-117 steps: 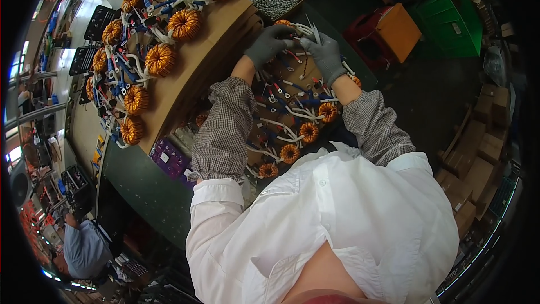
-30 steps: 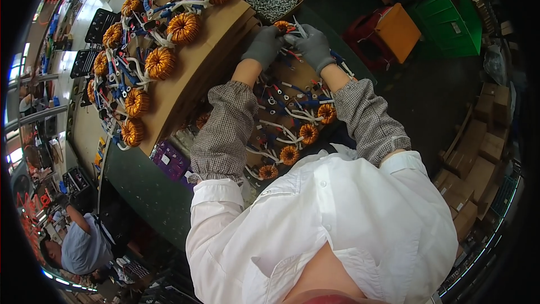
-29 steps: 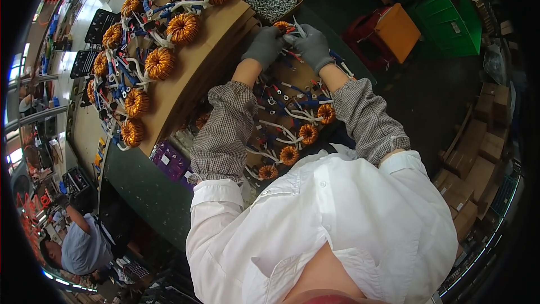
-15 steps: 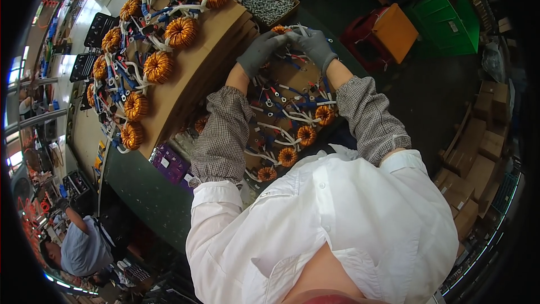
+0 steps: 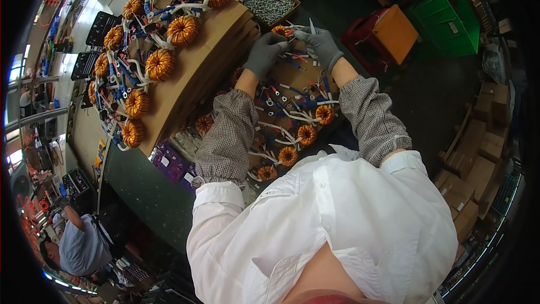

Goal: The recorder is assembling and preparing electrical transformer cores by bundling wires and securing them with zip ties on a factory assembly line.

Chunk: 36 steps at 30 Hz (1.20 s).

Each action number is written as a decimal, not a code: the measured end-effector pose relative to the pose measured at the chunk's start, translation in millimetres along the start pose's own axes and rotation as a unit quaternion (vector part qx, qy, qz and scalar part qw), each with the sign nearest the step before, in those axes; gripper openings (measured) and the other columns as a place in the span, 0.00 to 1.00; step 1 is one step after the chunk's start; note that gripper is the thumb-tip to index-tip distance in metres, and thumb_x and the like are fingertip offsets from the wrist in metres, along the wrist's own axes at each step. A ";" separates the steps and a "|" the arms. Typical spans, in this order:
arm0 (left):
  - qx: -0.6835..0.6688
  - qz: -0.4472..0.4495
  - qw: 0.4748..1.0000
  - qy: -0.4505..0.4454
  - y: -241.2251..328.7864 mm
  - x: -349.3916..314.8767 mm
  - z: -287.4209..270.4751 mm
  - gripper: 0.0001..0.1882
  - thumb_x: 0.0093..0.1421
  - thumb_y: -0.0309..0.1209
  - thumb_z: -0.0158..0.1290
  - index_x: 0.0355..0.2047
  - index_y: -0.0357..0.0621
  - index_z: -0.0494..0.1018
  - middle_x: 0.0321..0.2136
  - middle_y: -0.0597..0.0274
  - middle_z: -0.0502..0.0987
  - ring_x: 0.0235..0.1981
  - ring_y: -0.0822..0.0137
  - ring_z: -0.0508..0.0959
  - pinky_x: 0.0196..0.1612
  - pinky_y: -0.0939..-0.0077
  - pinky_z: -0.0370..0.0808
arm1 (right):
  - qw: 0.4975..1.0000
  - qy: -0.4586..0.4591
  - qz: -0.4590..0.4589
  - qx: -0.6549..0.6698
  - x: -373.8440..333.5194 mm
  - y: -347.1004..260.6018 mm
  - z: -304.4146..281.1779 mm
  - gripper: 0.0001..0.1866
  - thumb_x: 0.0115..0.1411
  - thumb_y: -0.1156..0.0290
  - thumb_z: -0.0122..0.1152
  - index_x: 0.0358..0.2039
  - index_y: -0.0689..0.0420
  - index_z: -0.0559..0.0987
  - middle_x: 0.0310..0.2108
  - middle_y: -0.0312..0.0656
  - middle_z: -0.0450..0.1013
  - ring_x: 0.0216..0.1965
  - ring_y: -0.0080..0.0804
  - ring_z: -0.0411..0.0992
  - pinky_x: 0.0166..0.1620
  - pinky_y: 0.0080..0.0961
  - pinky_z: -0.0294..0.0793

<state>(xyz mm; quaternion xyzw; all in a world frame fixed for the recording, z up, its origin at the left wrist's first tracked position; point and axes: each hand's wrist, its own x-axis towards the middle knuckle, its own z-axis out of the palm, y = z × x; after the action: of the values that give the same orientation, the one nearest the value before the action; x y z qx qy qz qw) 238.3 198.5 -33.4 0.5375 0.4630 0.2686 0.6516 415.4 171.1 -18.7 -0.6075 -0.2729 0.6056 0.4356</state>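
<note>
Both hands wear grey gloves and work at the far end of a brown board [image 5: 284, 115] carrying copper-wound ring coils with white, blue and red leads. My right hand [image 5: 322, 48] pinches a white lead [image 5: 313, 27], whose pale tip sticks up past the fingers. Close by the fingertips lies a copper ring coil [image 5: 279, 30]. My left hand [image 5: 264, 56], to the left of it, is closed with fingers curled inward by the blue-sleeved leads [image 5: 295, 56]; what it grips is hidden. Nearer me, another coil [image 5: 306, 135] sits along the board's edge.
At left, a stack of brown boards [image 5: 216, 39] bears several larger coils [image 5: 160, 65]. Behind it stands a box of small metal screws [image 5: 270, 3]. A purple package [image 5: 167, 162] lies on the green table. Red and green bins [image 5: 450, 19] stand at right; a co-worker [image 5: 84, 245] is lower left.
My hands have drawn apart; the left moved slightly right and nearer me, uncovering the far coil. The white lead's tip now points up from my right hand.
</note>
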 end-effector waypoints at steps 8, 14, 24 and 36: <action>-0.024 -0.023 0.999 0.029 2.9 -3.4 0.6 0.14 0.54 0.33 0.54 0.38 0.38 0.73 0.29 0.62 0.76 0.27 0.73 0.73 0.30 0.78 0.71 | 0.999 -0.031 0.022 0.029 5.5 4.6 -4.3 0.12 0.56 0.65 0.63 0.39 0.56 0.76 0.12 0.24 0.58 0.09 0.11 0.50 0.13 0.13 0.46; -0.010 -0.030 0.999 0.022 2.2 -0.1 2.5 0.16 0.52 0.33 0.55 0.39 0.36 0.73 0.32 0.59 0.77 0.30 0.70 0.75 0.33 0.76 0.71 | 0.997 -0.023 -0.077 -0.015 9.1 12.8 -2.4 0.12 0.53 0.67 0.66 0.37 0.58 0.79 0.25 0.32 0.73 0.23 0.15 0.67 0.26 0.14 0.67; 0.370 0.246 0.894 0.064 -11.4 9.9 20.0 0.16 0.52 0.30 0.54 0.42 0.47 0.73 0.38 0.51 0.74 0.38 0.52 0.76 0.39 0.64 0.73 | 0.989 0.026 -0.146 -0.023 -18.3 36.5 10.3 0.12 0.50 0.73 0.67 0.35 0.62 0.79 0.29 0.34 0.75 0.30 0.18 0.71 0.35 0.17 0.72; 0.660 0.124 0.738 -0.068 27.2 -52.9 49.2 0.31 0.52 0.47 0.54 0.52 0.43 0.66 0.41 0.57 0.74 0.49 0.56 0.69 0.52 0.58 0.62 | 0.991 0.091 -0.093 -0.043 -61.1 -27.8 -43.3 0.17 0.57 0.58 0.61 0.38 0.59 0.78 0.15 0.25 0.60 0.12 0.10 0.53 0.15 0.12 0.49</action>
<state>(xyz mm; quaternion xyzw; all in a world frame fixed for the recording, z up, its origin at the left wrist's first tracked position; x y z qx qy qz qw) 263.7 139.0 8.7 0.9024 0.4078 -0.0627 0.1241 455.8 123.1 30.7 -0.6503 -0.3128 0.4922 0.4868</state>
